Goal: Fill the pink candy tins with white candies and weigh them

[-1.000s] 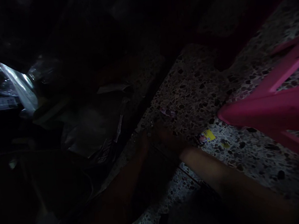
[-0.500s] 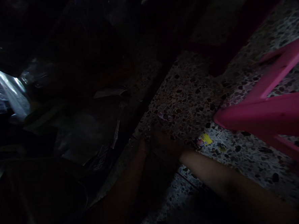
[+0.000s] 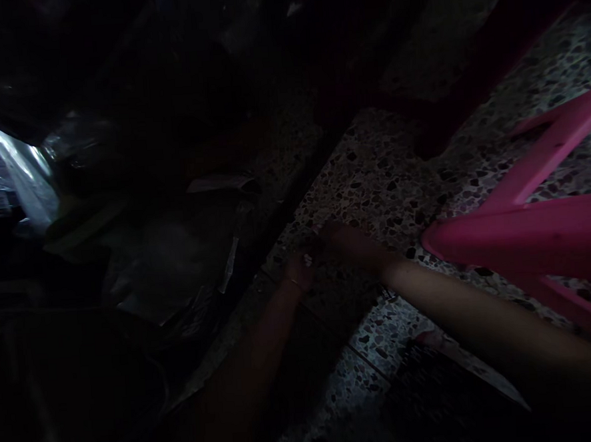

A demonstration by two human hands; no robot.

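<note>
While I watch through the head camera, both hands reach down to a speckled floor in very dim light.

Near the frame's centre, my view shows the left hand [image 3: 298,272] low on the terrazzo floor [image 3: 388,182], with a thin bangle at its wrist and something small and pale at its fingertips; it is too dark to tell what that is, or whether the fingers are closed on it. Just right of it, the right hand [image 3: 353,244] lies against the floor, its grip hidden in shadow. At the right edge stands a pink plastic stool [image 3: 526,233]. At the left edge, a shiny plastic bag [image 3: 22,177] catches light amid dark clutter.
</note>
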